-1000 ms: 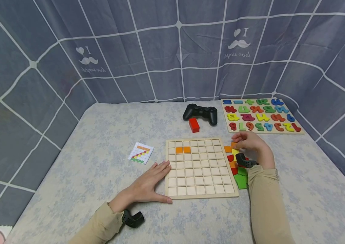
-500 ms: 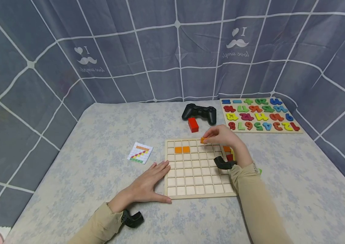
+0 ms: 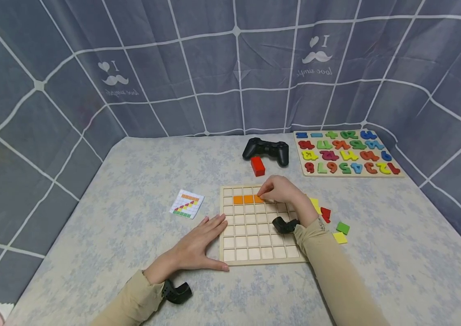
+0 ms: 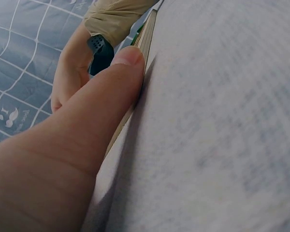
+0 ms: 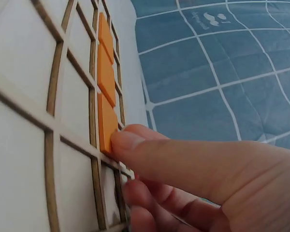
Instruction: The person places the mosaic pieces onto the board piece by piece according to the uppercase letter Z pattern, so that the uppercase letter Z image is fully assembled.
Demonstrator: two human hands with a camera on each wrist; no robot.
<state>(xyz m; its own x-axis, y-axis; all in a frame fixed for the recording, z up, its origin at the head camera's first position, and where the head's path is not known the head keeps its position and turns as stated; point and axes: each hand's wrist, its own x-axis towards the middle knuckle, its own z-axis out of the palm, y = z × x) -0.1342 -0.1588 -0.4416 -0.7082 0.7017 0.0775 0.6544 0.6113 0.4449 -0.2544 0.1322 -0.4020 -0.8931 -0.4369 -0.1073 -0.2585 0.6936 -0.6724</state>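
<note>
A wooden grid board (image 3: 251, 242) lies flat on the table, divided into square cells. In its second row from the back sit two orange square tiles, the left one (image 3: 237, 200) and its neighbour (image 3: 248, 199). My right hand (image 3: 281, 190) pinches a third orange tile (image 5: 105, 123) by its edge, at the cell right beside them; the right wrist view shows all three in line. My left hand (image 3: 198, 246) rests with fingers spread at the board's left edge, and in the left wrist view its thumb (image 4: 128, 57) touches the board's side.
Behind the board lie a black game controller (image 3: 266, 150) and a red block (image 3: 257, 166). A number puzzle board (image 3: 348, 154) is at back right. A pattern card (image 3: 187, 203) lies left. Green (image 3: 343, 227), yellow (image 3: 340, 237) and red (image 3: 325, 214) pieces lie right, partly behind my forearm.
My right hand has picked an orange tile from the pile at the right and carried it left to the second row, beside the two orange tiles. My left hand has stayed put.
</note>
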